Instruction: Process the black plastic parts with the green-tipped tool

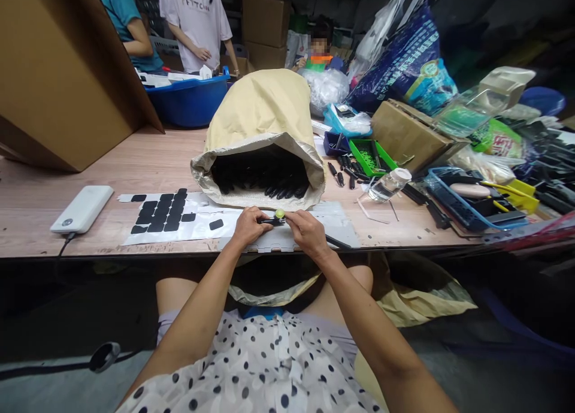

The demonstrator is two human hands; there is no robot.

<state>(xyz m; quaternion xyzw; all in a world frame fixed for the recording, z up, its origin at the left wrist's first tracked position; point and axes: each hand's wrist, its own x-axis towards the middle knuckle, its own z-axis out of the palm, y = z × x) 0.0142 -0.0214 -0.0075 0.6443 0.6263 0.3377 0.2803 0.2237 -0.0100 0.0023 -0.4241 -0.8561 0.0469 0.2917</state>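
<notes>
My left hand (248, 226) and my right hand (307, 233) meet at the table's near edge. Both are closed on a small black part (272, 220) with a yellow-green round tip (280, 213). They hover over a grey flat sheet (335, 224). Just behind lies a tan paper sack (260, 116) on its side, its mouth facing me and full of black parts (263, 176). To the left a white backing sheet (148, 232) carries several black stickers (162, 212).
A white power bank (82, 208) with a cable lies at left. A big cardboard box (58, 71) stands behind it. Right: green tray (371, 156), clear bottle (389, 184), blue tray (471, 206), cardboard box (406, 132), bags. Other people stand by a blue tub (191, 100).
</notes>
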